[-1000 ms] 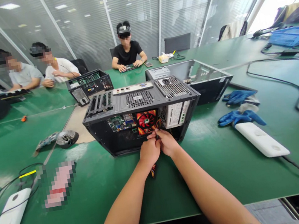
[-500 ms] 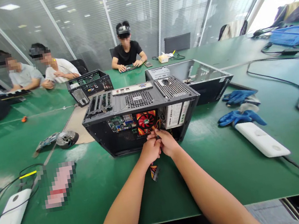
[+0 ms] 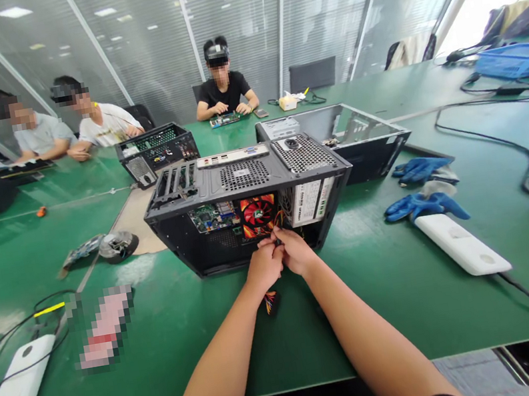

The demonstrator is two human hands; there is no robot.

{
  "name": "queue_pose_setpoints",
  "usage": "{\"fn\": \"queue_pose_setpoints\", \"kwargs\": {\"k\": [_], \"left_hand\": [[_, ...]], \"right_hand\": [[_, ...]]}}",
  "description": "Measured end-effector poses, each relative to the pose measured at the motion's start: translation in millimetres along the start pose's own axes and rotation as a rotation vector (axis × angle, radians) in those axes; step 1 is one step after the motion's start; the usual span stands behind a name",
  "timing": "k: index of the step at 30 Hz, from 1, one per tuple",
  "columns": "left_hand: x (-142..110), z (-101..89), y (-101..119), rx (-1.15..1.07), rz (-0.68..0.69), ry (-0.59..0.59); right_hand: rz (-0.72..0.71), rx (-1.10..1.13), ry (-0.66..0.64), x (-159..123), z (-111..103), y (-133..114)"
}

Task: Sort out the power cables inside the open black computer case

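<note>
A black computer case (image 3: pixel 246 184) lies in front of me with its open side towards me. Inside it show a cooling fan (image 3: pixel 258 215) with red blades and orange frame, a green motherboard (image 3: pixel 211 217) and a white-labelled power supply (image 3: pixel 313 202). My left hand (image 3: pixel 265 267) and my right hand (image 3: pixel 297 252) meet at the opening, just below the fan. Both are closed, their fingertips pinching the power supply cables between them. From under my left hand hangs the coloured end of the cable bundle (image 3: pixel 272 303). The exact grip is partly hidden by my fingers.
Behind stand a second open case (image 3: pixel 369 157) and a smaller black case (image 3: pixel 160 153). Blue gloves (image 3: pixel 426 208) and a white power strip (image 3: pixel 462 244) lie right; another strip (image 3: pixel 20 387) and a round metal part (image 3: pixel 119 246) lie left. Several people sit around the table.
My hands stay together at the case opening with small finger movements. The hanging cable end swung out lower, then drew back up. Across the table, a person's hand lifted from a circuit board.
</note>
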State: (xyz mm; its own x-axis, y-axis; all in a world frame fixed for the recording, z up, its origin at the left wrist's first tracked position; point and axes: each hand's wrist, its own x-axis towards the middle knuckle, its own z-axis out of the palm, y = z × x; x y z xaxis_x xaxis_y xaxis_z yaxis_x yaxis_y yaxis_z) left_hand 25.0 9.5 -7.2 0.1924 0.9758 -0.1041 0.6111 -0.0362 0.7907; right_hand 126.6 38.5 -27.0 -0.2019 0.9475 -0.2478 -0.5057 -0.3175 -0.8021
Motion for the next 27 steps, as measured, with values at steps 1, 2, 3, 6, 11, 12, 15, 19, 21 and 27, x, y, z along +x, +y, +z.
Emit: {"fn": "queue_pose_setpoints", "kwargs": {"k": [1, 2, 3, 6, 11, 12, 15, 19, 21, 27], "left_hand": [[0.4, -0.3, -0.6, -0.011, -0.002, -0.013], [0.9, -0.5, -1.2, -0.017, -0.004, -0.025], [1.3, -0.8, -1.7, -0.017, -0.006, -0.034], [1.4, -1.2, -1.4, 0.004, -0.014, -0.052], [-1.9, -0.7, 4.1, 0.228, 0.005, 0.061], [-2.7, -0.3, 5.2, 0.291, 0.015, 0.091], [-4.6, 1.1, 6.9, 0.422, 0.009, 0.122], [-4.9, 1.2, 7.0, 0.45, -0.008, 0.116], [-4.0, -0.4, 6.7, 0.409, 0.005, 0.107], [-1.3, -5.0, 6.1, 0.28, 0.028, 0.058]], "right_hand": [[0.004, -0.005, -0.001, -0.7, 0.4, -0.4], [0.006, -0.007, -0.003, -1.3, 0.7, -0.8], [0.004, -0.008, -0.004, -1.9, 0.8, -1.0], [0.002, -0.014, -0.011, -2.2, 0.5, -0.8], [-0.052, 0.022, -0.014, 1.6, 0.2, 2.6], [-0.066, 0.038, -0.013, 2.6, 0.3, 3.3], [-0.079, 0.064, -0.007, 4.7, 0.6, 5.1], [-0.091, 0.058, 0.006, 5.2, 1.0, 6.1], [-0.098, 0.055, 0.004, 4.9, 1.1, 6.3], [-0.081, 0.039, 0.012, 5.1, 0.9, 6.9]]}}
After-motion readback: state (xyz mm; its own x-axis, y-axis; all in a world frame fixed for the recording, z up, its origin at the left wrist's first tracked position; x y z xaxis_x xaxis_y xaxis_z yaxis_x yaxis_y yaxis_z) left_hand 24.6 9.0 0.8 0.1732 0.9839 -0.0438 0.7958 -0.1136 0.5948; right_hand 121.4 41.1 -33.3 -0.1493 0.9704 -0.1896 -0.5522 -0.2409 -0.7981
